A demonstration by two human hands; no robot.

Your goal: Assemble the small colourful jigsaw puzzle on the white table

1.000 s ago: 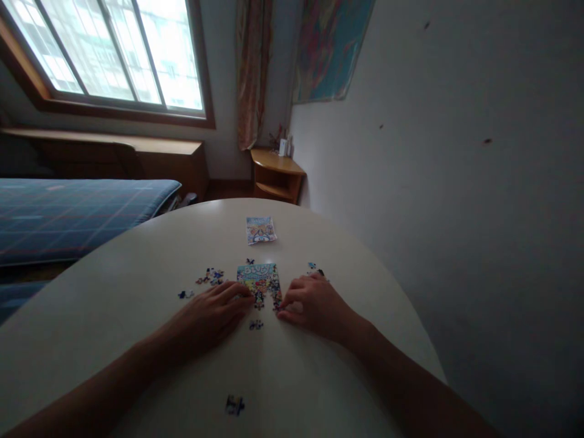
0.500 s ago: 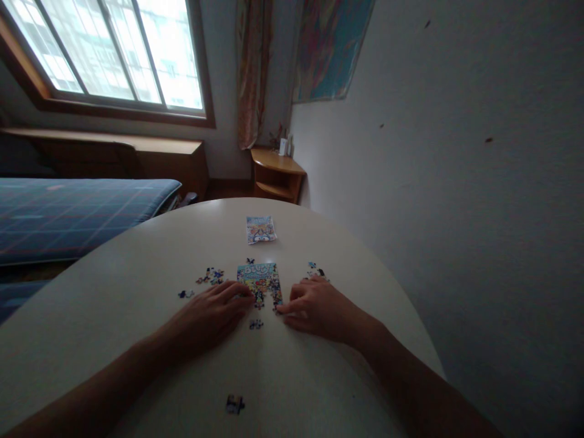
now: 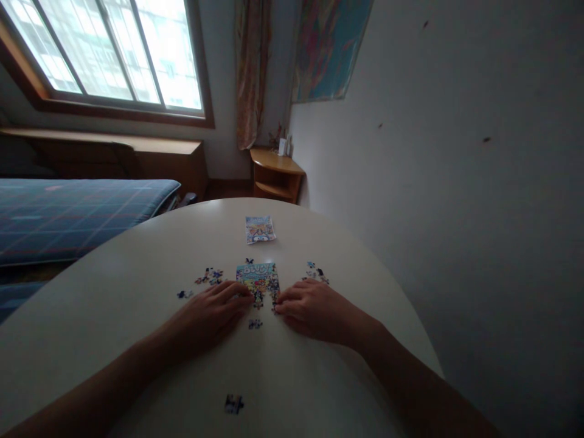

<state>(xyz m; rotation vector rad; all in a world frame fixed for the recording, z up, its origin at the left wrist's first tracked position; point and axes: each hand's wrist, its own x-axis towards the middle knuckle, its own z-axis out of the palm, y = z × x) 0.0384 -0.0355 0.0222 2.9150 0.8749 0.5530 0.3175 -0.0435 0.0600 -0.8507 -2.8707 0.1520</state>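
A partly assembled jigsaw puzzle (image 3: 258,274) lies flat between my hands, with a gap in its lower edge. My left hand (image 3: 216,309) is closed at its lower left side, the curled fingertips against the puzzle and covering that corner. At the lower right, my right hand (image 3: 312,307) has its fingers drawn together on the puzzle's edge strip. What lies under those fingertips is partly hidden. Just below the puzzle sits a small joined bit of puzzle pieces (image 3: 255,324). Another puzzle piece (image 3: 234,404) lies near the front of the table.
Loose pieces (image 3: 210,275) lie to the left, and more pieces (image 3: 314,272) are beyond my right hand. A printed packet (image 3: 260,230) lies farther back on the round white table (image 3: 292,389). A plaid mattress (image 3: 82,213) is at left; the wall (image 3: 456,213) stands at right.
My right hand's raised fingers have come down and closed together at the puzzle's right edge. My left hand stays in place.
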